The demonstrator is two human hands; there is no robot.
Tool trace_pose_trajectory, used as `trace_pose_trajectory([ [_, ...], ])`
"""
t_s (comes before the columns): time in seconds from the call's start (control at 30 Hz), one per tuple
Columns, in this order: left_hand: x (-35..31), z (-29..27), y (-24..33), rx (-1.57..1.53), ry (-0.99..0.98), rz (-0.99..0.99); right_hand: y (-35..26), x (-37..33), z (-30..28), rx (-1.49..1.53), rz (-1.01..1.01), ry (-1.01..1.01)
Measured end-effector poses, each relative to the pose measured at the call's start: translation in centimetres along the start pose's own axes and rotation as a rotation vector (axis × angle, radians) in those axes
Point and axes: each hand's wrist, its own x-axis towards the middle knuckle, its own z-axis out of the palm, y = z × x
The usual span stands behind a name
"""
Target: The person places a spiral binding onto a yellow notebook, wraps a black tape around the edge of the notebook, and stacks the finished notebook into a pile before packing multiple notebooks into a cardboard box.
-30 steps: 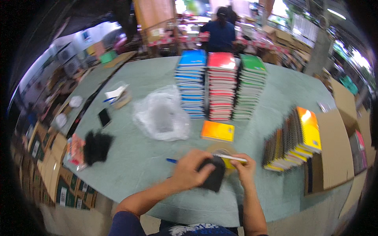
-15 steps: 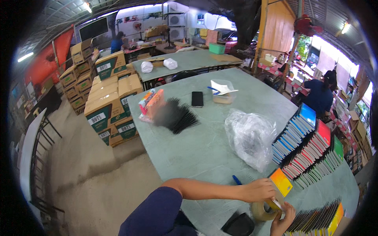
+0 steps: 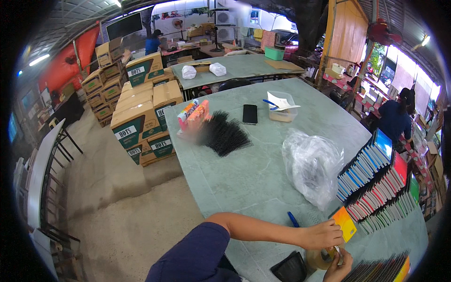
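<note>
My left hand (image 3: 322,235) and my right hand (image 3: 339,268) meet over the near right of the table, both with fingers pinched. Between their fingertips shows a small white piece (image 3: 336,249), too small to name. Just under them is a wide roll of clear brownish tape (image 3: 317,260), partly covered by my hands. A yellow-orange notebook (image 3: 345,224) lies right beyond my left hand. Close by are a blue pen (image 3: 293,219) and a black pouch-like thing (image 3: 289,268). Spiral-bound notebooks with yellow covers (image 3: 383,269) stand stacked beside my right hand.
Blue, red and green notebook stacks (image 3: 373,181) line the right side. Crumpled clear plastic (image 3: 312,167), black spiral coils (image 3: 228,136), a phone (image 3: 250,114) and a plastic tub (image 3: 283,113) lie farther off. Cartons (image 3: 136,117) stand left of the table; a person (image 3: 395,115) sits at right.
The view has shifted, so the scene sits farther right in the picture. My hands remain at the tape roll, with less of the white piece showing between the fingers.
</note>
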Motion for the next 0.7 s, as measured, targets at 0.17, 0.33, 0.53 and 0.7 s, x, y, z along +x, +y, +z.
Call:
trace_pose_trajectory([
  [0.17,0.0,0.3,-0.7,-0.067,-0.133,-0.099,-0.1,0.3,0.0,0.054,0.052,-0.041],
  [0.33,0.9,-0.3,0.6,-0.001,0.064,0.035,-0.5,1.1,0.6,-0.029,-0.048,-0.061],
  [0.53,-5.2,0.7,5.0,-0.146,-0.32,-0.246,-0.5,1.1,1.4,0.209,0.098,0.044],
  [0.7,-7.8,3.3,6.5,-0.36,-0.598,-0.544,0.9,0.6,2.0,0.063,-0.066,0.111],
])
